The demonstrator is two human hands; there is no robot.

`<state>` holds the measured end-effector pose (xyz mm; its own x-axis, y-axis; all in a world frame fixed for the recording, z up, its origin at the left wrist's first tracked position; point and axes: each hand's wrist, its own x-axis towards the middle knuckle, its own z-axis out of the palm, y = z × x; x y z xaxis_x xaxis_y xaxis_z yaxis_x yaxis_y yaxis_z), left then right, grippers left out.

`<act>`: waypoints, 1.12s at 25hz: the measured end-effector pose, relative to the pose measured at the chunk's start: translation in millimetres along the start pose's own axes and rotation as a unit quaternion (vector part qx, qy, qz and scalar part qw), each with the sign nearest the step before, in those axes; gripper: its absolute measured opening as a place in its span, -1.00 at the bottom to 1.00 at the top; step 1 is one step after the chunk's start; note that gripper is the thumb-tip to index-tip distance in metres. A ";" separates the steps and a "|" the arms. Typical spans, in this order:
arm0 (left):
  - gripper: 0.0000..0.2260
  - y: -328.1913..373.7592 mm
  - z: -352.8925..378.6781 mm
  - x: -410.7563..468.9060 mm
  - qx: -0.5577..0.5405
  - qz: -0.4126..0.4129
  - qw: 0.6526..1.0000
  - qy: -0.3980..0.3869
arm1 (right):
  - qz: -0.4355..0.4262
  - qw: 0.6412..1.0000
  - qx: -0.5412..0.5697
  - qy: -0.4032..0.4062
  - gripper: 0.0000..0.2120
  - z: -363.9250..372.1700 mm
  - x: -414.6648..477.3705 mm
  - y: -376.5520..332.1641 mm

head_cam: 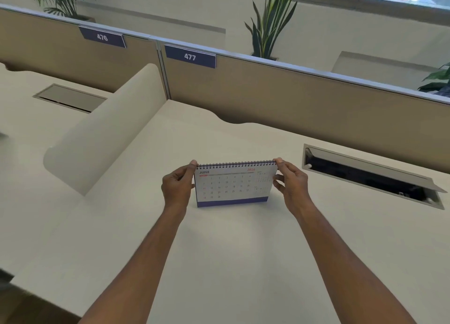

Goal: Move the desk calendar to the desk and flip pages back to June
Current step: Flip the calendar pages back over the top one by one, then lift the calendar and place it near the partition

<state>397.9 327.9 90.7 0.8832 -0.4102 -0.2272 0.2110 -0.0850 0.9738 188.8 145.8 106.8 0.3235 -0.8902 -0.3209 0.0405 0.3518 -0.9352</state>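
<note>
A spiral-bound desk calendar stands upright on the cream desk, its front page headed JUNE 2026 with a blue strip along the bottom. My left hand pinches the calendar's top left corner by the spiral. My right hand pinches the top right corner, its lower fingers spread beside the page edge. Both forearms reach in from the bottom of the view.
An open cable tray with a raised flap is set into the desk at the right. A curved cream divider rises at the left. Tan partition panels labelled 476 and 477 run behind, with potted plants beyond.
</note>
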 end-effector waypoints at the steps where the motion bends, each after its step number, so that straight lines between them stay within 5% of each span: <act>1: -0.81 -0.4 0.1 0.0 -0.001 0.002 1.000 0.001 | 0.003 1.000 0.001 0.002 -0.75 0.5 -0.5 0.6; 15: -0.40 -7.7 -4.8 0.1 -0.016 -0.042 0.999 0.009 | 0.047 0.997 -0.065 0.010 -0.55 -1.0 6.8 4.6; 23: -0.40 -23.4 -4.3 -1.6 -0.026 -0.049 0.998 -0.011 | 0.040 0.996 -0.080 -0.026 -0.48 -6.8 6.3 13.8; 28: -0.78 -59.6 -9.5 -9.8 -0.049 -0.062 0.997 -0.004 | 0.039 0.997 -0.061 -0.003 -0.75 -23.4 7.9 46.1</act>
<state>380.7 345.6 34.7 0.8446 -0.4095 -0.3448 0.3582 -0.0464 0.9325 171.0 148.1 57.7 0.3274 -0.8593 -0.3930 -0.1007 0.3818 -0.9187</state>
